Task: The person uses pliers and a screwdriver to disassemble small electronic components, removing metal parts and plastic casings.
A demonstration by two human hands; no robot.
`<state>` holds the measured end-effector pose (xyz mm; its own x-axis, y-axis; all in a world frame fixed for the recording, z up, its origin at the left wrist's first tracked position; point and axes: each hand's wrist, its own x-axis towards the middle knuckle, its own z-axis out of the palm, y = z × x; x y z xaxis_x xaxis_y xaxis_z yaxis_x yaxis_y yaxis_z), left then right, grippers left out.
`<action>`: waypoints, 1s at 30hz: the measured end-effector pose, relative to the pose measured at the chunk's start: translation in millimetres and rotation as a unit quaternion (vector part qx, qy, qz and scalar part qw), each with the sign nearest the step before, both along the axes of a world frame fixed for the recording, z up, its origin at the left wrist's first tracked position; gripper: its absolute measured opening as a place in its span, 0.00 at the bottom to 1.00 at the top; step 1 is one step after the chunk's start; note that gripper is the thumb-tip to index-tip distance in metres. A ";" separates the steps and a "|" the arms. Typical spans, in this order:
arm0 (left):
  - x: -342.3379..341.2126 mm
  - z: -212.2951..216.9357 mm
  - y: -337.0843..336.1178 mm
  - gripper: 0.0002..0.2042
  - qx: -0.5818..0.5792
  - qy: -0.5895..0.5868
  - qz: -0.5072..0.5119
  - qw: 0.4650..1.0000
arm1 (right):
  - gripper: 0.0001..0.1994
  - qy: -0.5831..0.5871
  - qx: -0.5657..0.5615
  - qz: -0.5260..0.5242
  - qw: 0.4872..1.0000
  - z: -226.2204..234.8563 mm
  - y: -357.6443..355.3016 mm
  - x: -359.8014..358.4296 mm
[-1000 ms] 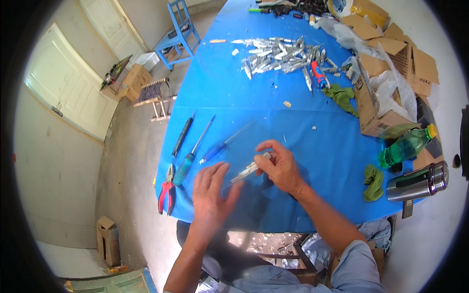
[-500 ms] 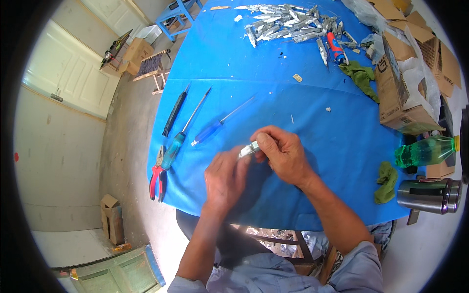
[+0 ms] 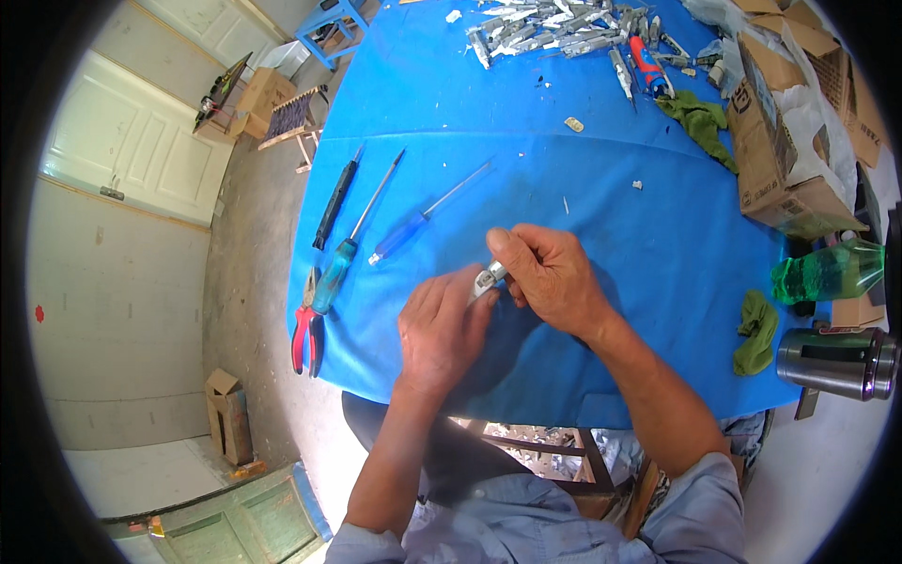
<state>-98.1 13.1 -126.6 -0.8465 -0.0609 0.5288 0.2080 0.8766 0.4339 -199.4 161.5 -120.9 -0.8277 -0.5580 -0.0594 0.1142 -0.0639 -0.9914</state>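
Note:
Over the near middle of the blue tablecloth (image 3: 601,348), a small silvery metal part (image 3: 485,281) with a whitish end sits between my two hands. My right hand (image 3: 556,280) is closed round its upper right end, thumb on top. With fingers bent and the thumb beneath, my left hand (image 3: 438,329) pinches the whitish lower end. The fingers hide much of the part. Left of my hands lie a clear blue-handled screwdriver (image 3: 400,238), a teal-handled screwdriver (image 3: 334,278), a slim black tool (image 3: 335,207) and red-handled pliers (image 3: 304,329).
A heap of similar metal parts (image 3: 554,30) covers the far end, beside a red and blue tool (image 3: 647,64). Along the right are a cardboard box (image 3: 766,169), green cloths (image 3: 754,334), a green bottle (image 3: 832,273) and a steel flask (image 3: 834,363). Small scraps dot the cloth.
My left hand has come up and right, from beside the metal part to a pinch on its whitish end. The part has tilted more steeply. The whole view has shifted slightly.

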 end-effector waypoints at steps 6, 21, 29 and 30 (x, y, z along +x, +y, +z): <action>2.4 0.0 -2.2 0.12 0.001 -0.029 -0.006 1.000 | 0.27 0.040 0.017 -0.016 0.999 -4.8 -0.9 -0.4; 4.4 1.3 0.3 0.07 0.010 -0.003 -0.018 1.000 | 0.27 0.025 0.007 -0.051 0.998 -4.8 -2.5 -1.6; 8.3 -7.4 -5.5 0.07 0.025 -0.031 0.026 0.999 | 0.14 0.028 -0.043 -0.006 0.999 -5.3 -5.1 2.0; 7.4 -7.4 -5.2 0.07 0.020 -0.029 0.024 0.999 | 0.14 0.007 -0.053 -0.004 0.999 -7.9 -5.4 1.5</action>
